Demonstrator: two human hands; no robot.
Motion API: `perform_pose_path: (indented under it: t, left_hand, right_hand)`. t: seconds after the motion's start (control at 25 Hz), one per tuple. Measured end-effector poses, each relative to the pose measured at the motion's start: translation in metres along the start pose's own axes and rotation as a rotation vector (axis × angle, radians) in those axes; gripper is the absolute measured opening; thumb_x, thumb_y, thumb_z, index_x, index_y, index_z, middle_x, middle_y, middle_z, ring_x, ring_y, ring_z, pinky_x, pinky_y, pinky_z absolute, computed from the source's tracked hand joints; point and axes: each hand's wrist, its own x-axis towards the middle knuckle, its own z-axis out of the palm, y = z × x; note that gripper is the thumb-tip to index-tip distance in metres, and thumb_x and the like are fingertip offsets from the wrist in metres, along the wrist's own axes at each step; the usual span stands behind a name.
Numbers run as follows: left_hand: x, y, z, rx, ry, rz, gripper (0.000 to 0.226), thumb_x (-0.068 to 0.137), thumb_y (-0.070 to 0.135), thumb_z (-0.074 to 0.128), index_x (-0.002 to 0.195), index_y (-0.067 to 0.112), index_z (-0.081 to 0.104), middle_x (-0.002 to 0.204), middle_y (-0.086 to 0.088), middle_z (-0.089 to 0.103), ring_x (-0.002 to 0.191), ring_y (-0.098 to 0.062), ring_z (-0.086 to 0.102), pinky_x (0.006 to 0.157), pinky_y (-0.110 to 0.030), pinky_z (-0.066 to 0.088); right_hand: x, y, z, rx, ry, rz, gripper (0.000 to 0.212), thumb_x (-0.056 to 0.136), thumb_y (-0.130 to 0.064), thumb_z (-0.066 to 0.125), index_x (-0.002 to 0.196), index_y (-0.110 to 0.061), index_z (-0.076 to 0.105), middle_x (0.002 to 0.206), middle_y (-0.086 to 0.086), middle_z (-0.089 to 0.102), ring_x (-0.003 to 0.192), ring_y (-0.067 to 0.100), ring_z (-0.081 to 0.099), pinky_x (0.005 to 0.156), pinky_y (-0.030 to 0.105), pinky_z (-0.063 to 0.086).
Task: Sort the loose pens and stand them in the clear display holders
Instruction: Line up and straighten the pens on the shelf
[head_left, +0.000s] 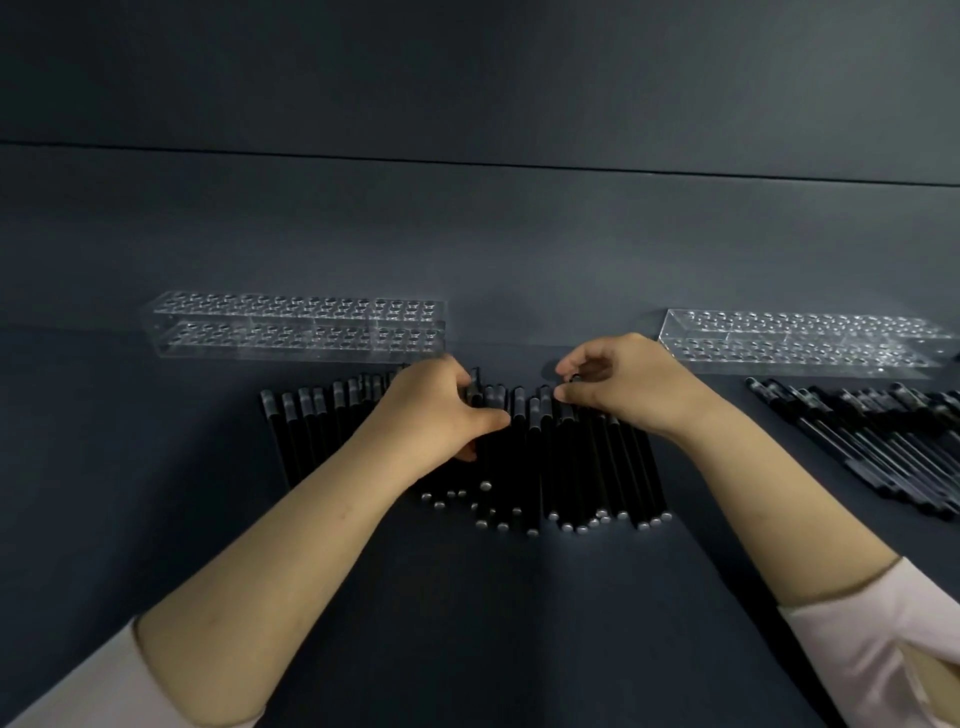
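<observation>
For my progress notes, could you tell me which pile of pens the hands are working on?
The centre pile: the left hand and right hand both pinch pens there; the right pile lies untouched.

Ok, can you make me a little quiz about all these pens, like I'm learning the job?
1. True or false: the left holder is empty.
2. What do the left hand and right hand touch? A: the middle pile. B: the left holder. C: nothing.
3. Fill in: the other pile lies in front of the ___ holder.
Key: 1 true; 2 A; 3 right.
</observation>
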Motion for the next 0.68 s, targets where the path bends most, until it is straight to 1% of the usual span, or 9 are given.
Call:
perform_pose_path:
  t: [0.04,0.08,0.16,0.24,0.36,0.4,0.48,0.56,0.68]
  left_hand:
    - [0.0,0.0,0.0,0.075,0.017,0.009,0.038,0.082,0.037,0.076,0.108,0.019,0.055,0.096,0.003,0.067,0.051,-0.004,0.066,0.047,-0.014,0.042]
    - [0.0,0.0,0.0,0.15,0.027,0.018,0.045,0.083,0.039,0.074,0.115,0.017,0.054,0.099,0.003,0.065,0.055,-0.006,0.066,0.048,-0.015,0.041]
    - [-0.001,0.0,-0.001,0.244,0.023,0.034,0.047,0.084,0.044,0.072,0.12,0.018,0.055,0.101,0.004,0.061,0.074,-0.01,0.061,0.055,-0.018,0.037]
    - [0.0,-0.001,-0.001,0.257,-0.008,0.049,0.044,0.084,0.045,0.071,0.117,0.019,0.058,0.1,0.005,0.061,0.085,-0.012,0.058,0.06,-0.02,0.037]
    - [0.001,-0.003,-0.001,0.256,-0.046,0.065,0.04,0.084,0.046,0.07,0.112,0.018,0.061,0.097,0.002,0.067,0.086,-0.014,0.063,0.064,-0.025,0.042]
    - [0.002,-0.003,-0.002,0.275,-0.039,0.075,0.039,0.084,0.047,0.07,0.11,0.018,0.062,0.094,0.002,0.068,0.084,-0.014,0.064,0.066,-0.027,0.044]
    - [0.003,-0.001,-0.003,0.342,0.004,0.125,0.037,0.086,0.048,0.067,0.108,0.019,0.062,0.093,0.003,0.067,0.083,-0.014,0.063,0.07,-0.029,0.048]
    - [0.004,0.002,-0.004,0.366,0.049,0.205,0.035,0.087,0.045,0.067,0.111,0.02,0.062,0.096,0.005,0.066,0.085,-0.013,0.061,0.072,-0.028,0.046]
    - [0.003,0.016,-0.004,0.409,0.073,0.312,0.033,0.089,0.04,0.067,0.115,0.02,0.061,0.1,0.006,0.063,0.09,-0.013,0.058,0.075,-0.027,0.044]
  right_hand:
    - [0.0,0.0,-0.001,-0.013,0.002,-0.01,0.024,0.076,-0.02,0.079,0.098,-0.015,0.072,0.097,0.0,0.071,0.093,0.012,0.066,0.085,0.019,0.049]
    - [-0.001,-0.001,-0.001,-0.029,0.005,-0.017,0.024,0.076,-0.02,0.079,0.098,-0.015,0.072,0.097,-0.001,0.071,0.092,0.011,0.066,0.082,0.016,0.048]
    - [-0.002,-0.001,-0.001,-0.057,0.016,-0.025,0.023,0.076,-0.021,0.079,0.098,-0.016,0.072,0.095,-0.003,0.07,0.09,0.01,0.065,0.078,0.015,0.046]
    - [-0.001,0.0,-0.001,-0.067,0.022,-0.027,0.022,0.076,-0.022,0.079,0.096,-0.016,0.072,0.091,-0.004,0.069,0.087,0.01,0.064,0.075,0.015,0.045]
    - [-0.001,0.001,0.001,-0.083,0.005,-0.037,0.021,0.076,-0.024,0.079,0.095,-0.017,0.072,0.084,-0.007,0.067,0.078,0.007,0.063,0.065,0.011,0.044]
    - [-0.001,0.0,0.001,-0.094,0.002,-0.046,0.022,0.076,-0.025,0.079,0.095,-0.017,0.072,0.083,-0.008,0.067,0.079,0.006,0.063,0.066,0.011,0.045]
    - [-0.002,0.0,-0.003,-0.115,0.003,-0.058,0.024,0.075,-0.026,0.08,0.096,-0.019,0.072,0.088,-0.006,0.068,0.085,0.009,0.064,0.076,0.016,0.048]
    - [-0.005,-0.002,-0.014,-0.175,-0.002,-0.076,0.025,0.075,-0.027,0.08,0.097,-0.019,0.071,0.094,-0.004,0.068,0.09,0.01,0.064,0.083,0.019,0.047]
    - [-0.019,0.0,-0.043,-0.361,0.0,-0.1,0.027,0.077,-0.03,0.077,0.1,-0.019,0.07,0.097,-0.003,0.067,0.088,0.008,0.059,0.074,0.013,0.037]
